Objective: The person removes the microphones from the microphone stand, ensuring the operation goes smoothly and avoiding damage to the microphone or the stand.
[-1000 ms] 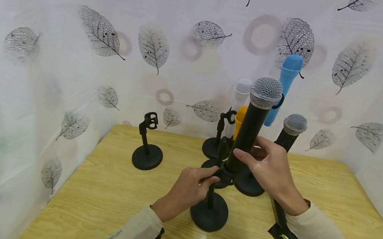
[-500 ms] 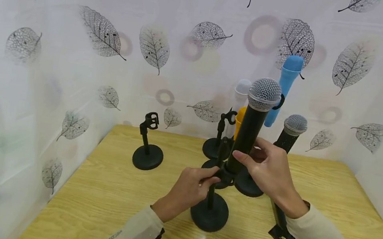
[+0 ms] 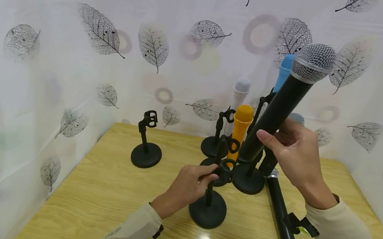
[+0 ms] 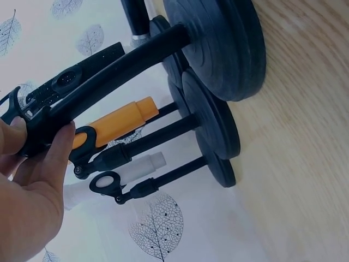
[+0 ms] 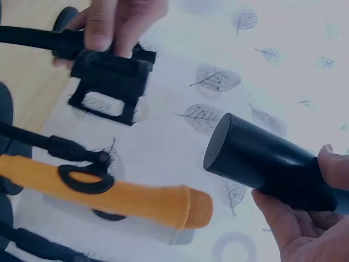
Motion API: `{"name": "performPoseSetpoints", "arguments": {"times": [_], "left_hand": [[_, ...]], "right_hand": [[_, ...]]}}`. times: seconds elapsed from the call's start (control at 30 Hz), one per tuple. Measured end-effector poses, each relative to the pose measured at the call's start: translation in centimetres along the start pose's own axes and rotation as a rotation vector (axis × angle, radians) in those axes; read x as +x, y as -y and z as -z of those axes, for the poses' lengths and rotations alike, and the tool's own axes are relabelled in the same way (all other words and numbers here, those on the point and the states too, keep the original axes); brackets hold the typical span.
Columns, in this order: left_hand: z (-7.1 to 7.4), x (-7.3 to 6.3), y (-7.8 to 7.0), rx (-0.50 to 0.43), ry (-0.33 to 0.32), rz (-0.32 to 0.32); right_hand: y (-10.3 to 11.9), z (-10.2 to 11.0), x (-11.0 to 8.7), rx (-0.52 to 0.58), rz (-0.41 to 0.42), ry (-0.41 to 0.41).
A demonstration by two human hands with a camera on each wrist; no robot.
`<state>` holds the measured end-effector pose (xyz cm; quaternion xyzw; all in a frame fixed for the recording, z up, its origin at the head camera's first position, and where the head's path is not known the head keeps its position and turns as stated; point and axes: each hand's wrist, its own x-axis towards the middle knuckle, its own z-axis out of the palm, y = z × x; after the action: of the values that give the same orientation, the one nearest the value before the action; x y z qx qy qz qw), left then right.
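Observation:
My right hand [image 3: 296,159] grips a black microphone [image 3: 275,114] with a silver mesh head, thumb on its near side. It is held tilted in the air, head up to the right. In the right wrist view the flat bottom end of this microphone [image 5: 262,155] is apart from the clip. My left hand [image 3: 183,191] pinches the top of a black desktop microphone stand [image 3: 207,214] just below its clip [image 3: 225,170], which has nothing in it. The stand's round base is on the table, and the left wrist view shows its stem [image 4: 125,76] sloping across.
Behind stand an orange microphone [image 3: 241,128], a white one [image 3: 242,86] and a blue one [image 3: 285,69] on black stands. A bare stand [image 3: 146,154] is at left. Another black microphone [image 3: 279,212] lies at right; one more mesh head [image 3: 298,118] shows behind my right hand.
The black microphone has come out of the stand's clip and moved up and right in my right hand, tilting more. My left hand has stayed on the stand.

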<state>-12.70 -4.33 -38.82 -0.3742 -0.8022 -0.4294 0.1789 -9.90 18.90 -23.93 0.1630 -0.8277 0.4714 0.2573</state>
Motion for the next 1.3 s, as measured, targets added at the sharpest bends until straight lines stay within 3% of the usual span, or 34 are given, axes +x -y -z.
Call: {"name": "performPoseSetpoints", "arguments": {"times": [0.3,0.63,0.77,0.93,1.07,1.3], "left_hand": [[0.6,-0.6,0.7,0.008,-0.016,0.034],[3.1,-2.1,1.5,-0.001,-0.041,0.216],[4.4,-2.8,1.9,-0.025,-0.085,0.259],[5.8,-3.7,2.6,-0.015,-0.171,0.264],[6.9,-4.2,3.1,0.036,-0.225,0.263],[8.4,-5.0,3.5,0.131,-0.262,0.301]], "right_hand": [[-2.1,1.1,-0.8,-0.071,-0.051,0.026],[-4.2,3.3,-2.2,-0.173,-0.094,0.052],[-5.1,4.2,-2.6,-0.205,-0.121,0.059],[-6.1,5.5,-3.2,-0.259,-0.157,0.06],[-6.8,6.3,-3.5,-0.279,-0.183,0.058],[-7.9,7.2,-4.1,-0.335,-0.281,0.064]]}}
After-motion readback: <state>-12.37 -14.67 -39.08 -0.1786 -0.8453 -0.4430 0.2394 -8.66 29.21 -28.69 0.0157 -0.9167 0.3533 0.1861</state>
